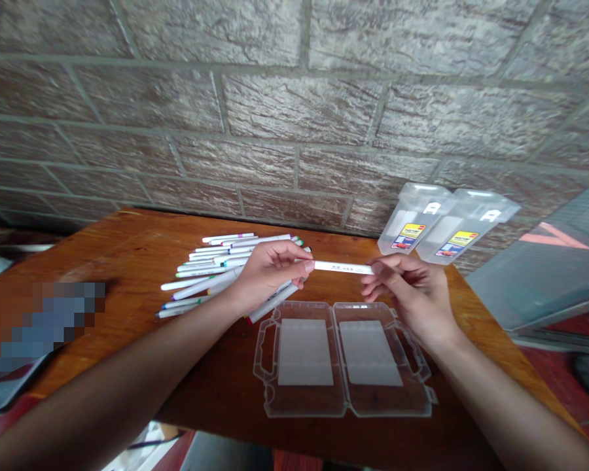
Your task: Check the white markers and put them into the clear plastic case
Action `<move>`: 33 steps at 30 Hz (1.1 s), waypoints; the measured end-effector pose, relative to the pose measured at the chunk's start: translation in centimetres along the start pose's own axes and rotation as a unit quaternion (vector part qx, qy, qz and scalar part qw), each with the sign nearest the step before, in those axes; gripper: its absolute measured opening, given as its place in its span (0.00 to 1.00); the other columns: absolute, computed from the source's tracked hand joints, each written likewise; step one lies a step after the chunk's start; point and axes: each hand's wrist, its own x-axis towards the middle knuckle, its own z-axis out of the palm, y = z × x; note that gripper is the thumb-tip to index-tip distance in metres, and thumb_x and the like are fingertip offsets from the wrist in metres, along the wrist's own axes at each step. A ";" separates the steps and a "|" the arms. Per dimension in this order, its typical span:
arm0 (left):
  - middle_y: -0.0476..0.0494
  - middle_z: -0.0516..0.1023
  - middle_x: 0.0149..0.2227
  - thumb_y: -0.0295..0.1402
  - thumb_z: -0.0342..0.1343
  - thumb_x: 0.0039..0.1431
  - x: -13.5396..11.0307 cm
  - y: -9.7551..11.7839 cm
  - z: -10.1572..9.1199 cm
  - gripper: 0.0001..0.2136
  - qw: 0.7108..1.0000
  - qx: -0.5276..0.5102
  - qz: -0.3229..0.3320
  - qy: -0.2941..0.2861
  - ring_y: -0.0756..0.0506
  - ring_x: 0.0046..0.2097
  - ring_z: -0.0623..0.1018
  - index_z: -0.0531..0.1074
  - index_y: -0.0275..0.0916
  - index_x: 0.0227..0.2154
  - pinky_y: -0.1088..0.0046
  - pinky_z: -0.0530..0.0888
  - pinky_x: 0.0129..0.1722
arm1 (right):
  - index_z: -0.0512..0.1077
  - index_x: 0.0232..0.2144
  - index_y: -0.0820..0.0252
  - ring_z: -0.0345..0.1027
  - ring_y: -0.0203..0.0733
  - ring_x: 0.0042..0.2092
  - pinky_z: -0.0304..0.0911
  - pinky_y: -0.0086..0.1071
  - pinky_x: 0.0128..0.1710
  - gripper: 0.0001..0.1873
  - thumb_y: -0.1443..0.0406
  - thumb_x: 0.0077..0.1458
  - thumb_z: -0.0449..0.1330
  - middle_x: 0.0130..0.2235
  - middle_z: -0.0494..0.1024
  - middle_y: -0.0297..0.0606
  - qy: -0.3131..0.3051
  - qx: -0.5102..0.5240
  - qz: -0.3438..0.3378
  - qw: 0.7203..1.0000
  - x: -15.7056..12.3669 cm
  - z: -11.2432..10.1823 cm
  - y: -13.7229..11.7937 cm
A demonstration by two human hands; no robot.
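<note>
From the head camera, looking down: my left hand [269,271] and my right hand [412,294] meet over the wooden table [127,252], and between them is one white marker [341,267]. The left fingers are closed round one end and the right fingertips pinch the other, so it hangs level in the air with both ends supported.

It hovers just above the back edge of the open clear case [346,360], which lies flat with both halves facing up and nothing in them but pale liners.

Left of my hands is the pile of markers [206,271], white barrels with coloured caps, fanned loosely within easy reach of the left hand. One of them pokes out beneath that palm — whether I grip it or it simply lies there I cannot tell.

Back right, two closed clear cases [436,229] lean side by side against the brick wall [275,111], which props them up, well apart from my hands.
</note>
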 end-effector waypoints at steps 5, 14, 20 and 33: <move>0.49 0.80 0.28 0.34 0.73 0.51 0.0 0.1 0.0 0.11 1.000 0.021 0.001 0.001 0.53 0.25 0.76 0.79 0.35 0.33 0.78 0.77 0.27 | 0.81 0.32 0.59 0.79 0.39 0.26 0.78 0.30 0.26 0.09 0.59 0.58 0.71 0.29 0.85 0.40 -0.005 -0.024 0.003 1.000 0.1 0.3 -0.4; 0.49 0.77 0.24 0.35 0.69 0.55 -0.7 -0.4 0.8 0.09 0.988 0.154 0.013 -0.025 0.53 0.24 0.75 0.77 0.34 0.32 0.80 0.70 0.23 | 0.81 0.36 0.59 0.75 0.37 0.27 0.68 0.27 0.25 0.06 0.63 0.60 0.67 0.30 0.83 0.37 -0.078 -0.269 -0.090 0.956 -1.1 1.2 0.1; 0.46 0.78 0.27 0.35 0.66 0.59 -1.5 -0.9 1.4 0.08 0.966 0.245 0.057 -0.061 0.54 0.25 0.71 0.79 0.34 0.31 0.80 0.64 0.23 | 0.80 0.37 0.59 0.76 0.37 0.30 0.66 0.28 0.31 0.06 0.63 0.63 0.64 0.32 0.83 0.35 -0.132 -0.343 -0.118 0.922 -2.0 1.8 0.3; 0.41 0.83 0.31 0.34 0.63 0.60 -1.9 -0.5 1.6 0.07 0.969 0.221 0.022 -0.111 0.50 0.29 0.78 0.80 0.35 0.35 0.77 0.72 0.27 | 0.77 0.29 0.59 0.66 0.35 0.25 0.57 0.29 0.26 0.13 0.58 0.63 0.65 0.24 0.75 0.32 -0.135 -0.377 -0.118 0.909 -1.8 2.0 0.0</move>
